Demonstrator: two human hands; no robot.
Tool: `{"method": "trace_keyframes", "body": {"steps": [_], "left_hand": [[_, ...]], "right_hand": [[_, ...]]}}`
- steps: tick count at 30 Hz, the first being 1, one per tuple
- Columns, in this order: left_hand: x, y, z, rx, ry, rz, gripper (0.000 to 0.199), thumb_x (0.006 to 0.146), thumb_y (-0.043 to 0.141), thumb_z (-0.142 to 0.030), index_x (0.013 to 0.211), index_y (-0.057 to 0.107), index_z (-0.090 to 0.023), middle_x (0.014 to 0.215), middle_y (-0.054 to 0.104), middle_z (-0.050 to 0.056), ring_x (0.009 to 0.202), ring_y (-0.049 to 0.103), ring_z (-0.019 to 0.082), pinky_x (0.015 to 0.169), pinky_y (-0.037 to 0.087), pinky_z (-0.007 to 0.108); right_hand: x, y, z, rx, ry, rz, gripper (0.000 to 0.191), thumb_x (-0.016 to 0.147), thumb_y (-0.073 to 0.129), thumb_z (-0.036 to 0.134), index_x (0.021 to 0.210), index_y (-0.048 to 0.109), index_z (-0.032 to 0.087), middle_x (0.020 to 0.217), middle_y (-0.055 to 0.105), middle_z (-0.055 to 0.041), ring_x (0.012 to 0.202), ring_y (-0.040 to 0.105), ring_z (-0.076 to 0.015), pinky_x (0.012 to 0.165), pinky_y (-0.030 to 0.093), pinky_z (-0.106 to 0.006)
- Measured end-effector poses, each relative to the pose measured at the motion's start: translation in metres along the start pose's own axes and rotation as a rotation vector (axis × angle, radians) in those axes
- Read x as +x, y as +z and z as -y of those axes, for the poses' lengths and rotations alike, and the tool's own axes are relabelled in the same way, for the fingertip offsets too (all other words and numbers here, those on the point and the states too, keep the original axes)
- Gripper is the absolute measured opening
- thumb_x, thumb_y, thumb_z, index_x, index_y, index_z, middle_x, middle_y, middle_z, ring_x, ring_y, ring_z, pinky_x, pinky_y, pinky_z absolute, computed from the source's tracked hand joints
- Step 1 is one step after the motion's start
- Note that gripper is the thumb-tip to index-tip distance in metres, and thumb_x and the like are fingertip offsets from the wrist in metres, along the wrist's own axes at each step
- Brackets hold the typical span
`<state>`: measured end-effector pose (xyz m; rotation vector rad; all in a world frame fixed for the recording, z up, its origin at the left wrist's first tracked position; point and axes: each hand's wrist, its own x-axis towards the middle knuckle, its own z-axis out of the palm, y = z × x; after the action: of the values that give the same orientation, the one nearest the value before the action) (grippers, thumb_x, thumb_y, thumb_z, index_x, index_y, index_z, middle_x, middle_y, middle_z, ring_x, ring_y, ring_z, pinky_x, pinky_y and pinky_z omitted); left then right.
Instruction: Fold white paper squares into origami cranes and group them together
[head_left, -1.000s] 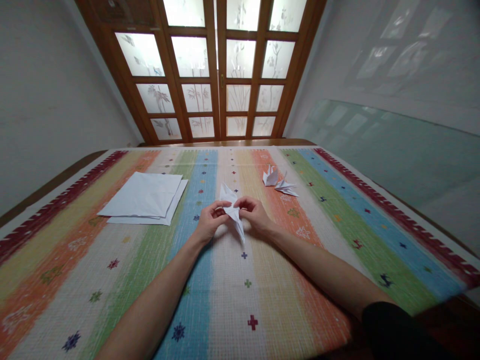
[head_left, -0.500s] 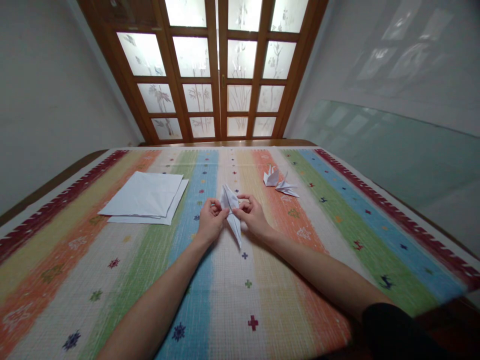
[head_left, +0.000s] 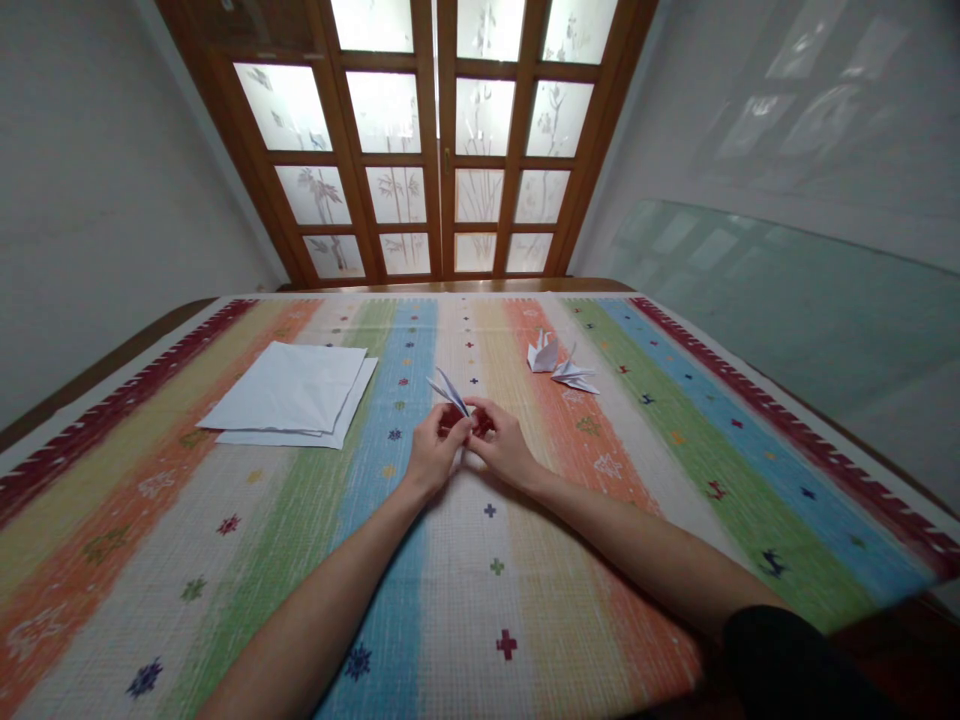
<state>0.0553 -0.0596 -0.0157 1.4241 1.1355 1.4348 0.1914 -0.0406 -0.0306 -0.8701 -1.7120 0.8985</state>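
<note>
A folded piece of white paper (head_left: 450, 390) is pinched between my two hands over the middle of the table. Its far end stands out beyond my fingers, split into thin layers, while my fingers hide its near part. My left hand (head_left: 437, 447) grips it from the left with thumb and fingers closed. From the right, my right hand (head_left: 501, 445) closes on it too, and the two thumbs nearly meet at the paper.
Left of my hands lies a small stack of white paper sheets (head_left: 289, 390). Two folded paper cranes (head_left: 543, 354) rest at the back right. A striped tablecloth (head_left: 465, 590) covers the table; a wooden glass-paned door (head_left: 442, 150) stands behind it.
The folded paper has turned from its broad face to its edge, and its lower point no longer shows. My hands have come closer together around it.
</note>
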Motion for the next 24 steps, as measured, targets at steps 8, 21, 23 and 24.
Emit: {"method": "trace_keyframes", "body": {"steps": [8,21,23,24], "left_hand": [[0.013,-0.008,0.011,-0.188,-0.163,-0.246,0.034,0.067,0.069,-0.048,0.061,0.055,-0.017,0.056,0.054,-0.003,0.052,0.047,0.01,0.053,0.039,0.023],[0.009,-0.008,0.007,-0.363,-0.285,-0.042,0.043,0.058,0.081,-0.042,0.087,0.063,-0.014,0.057,0.063,-0.003,0.047,0.057,0.012,0.053,0.048,0.025],[0.008,-0.008,0.007,-0.369,-0.291,-0.036,0.044,0.058,0.081,-0.042,0.086,0.061,-0.015,0.056,0.062,-0.003,0.048,0.058,0.013,0.053,0.049,0.026],[0.008,-0.008,0.007,-0.368,-0.293,-0.031,0.044,0.058,0.081,-0.043,0.085,0.061,-0.015,0.056,0.062,-0.003,0.048,0.058,0.013,0.052,0.048,0.025]], "right_hand": [[-0.003,-0.005,-0.004,-0.183,-0.269,0.068,0.042,0.086,0.055,0.019,0.127,0.058,0.026,0.1,0.057,-0.0075,0.087,0.053,-0.0204,0.081,0.049,-0.038],[0.01,-0.02,-0.016,-0.162,-0.271,0.08,0.019,0.081,0.063,0.017,0.092,0.075,0.026,0.111,0.054,-0.0072,0.089,0.056,-0.0182,0.081,0.051,-0.037],[0.01,-0.02,-0.017,-0.128,-0.254,0.092,0.014,0.08,0.066,0.019,0.086,0.076,0.026,0.114,0.055,-0.0073,0.087,0.056,-0.0176,0.081,0.051,-0.037],[0.011,-0.02,-0.018,-0.108,-0.237,0.101,0.013,0.079,0.067,0.019,0.085,0.076,0.026,0.116,0.056,-0.0072,0.087,0.057,-0.0175,0.08,0.051,-0.037]]}}
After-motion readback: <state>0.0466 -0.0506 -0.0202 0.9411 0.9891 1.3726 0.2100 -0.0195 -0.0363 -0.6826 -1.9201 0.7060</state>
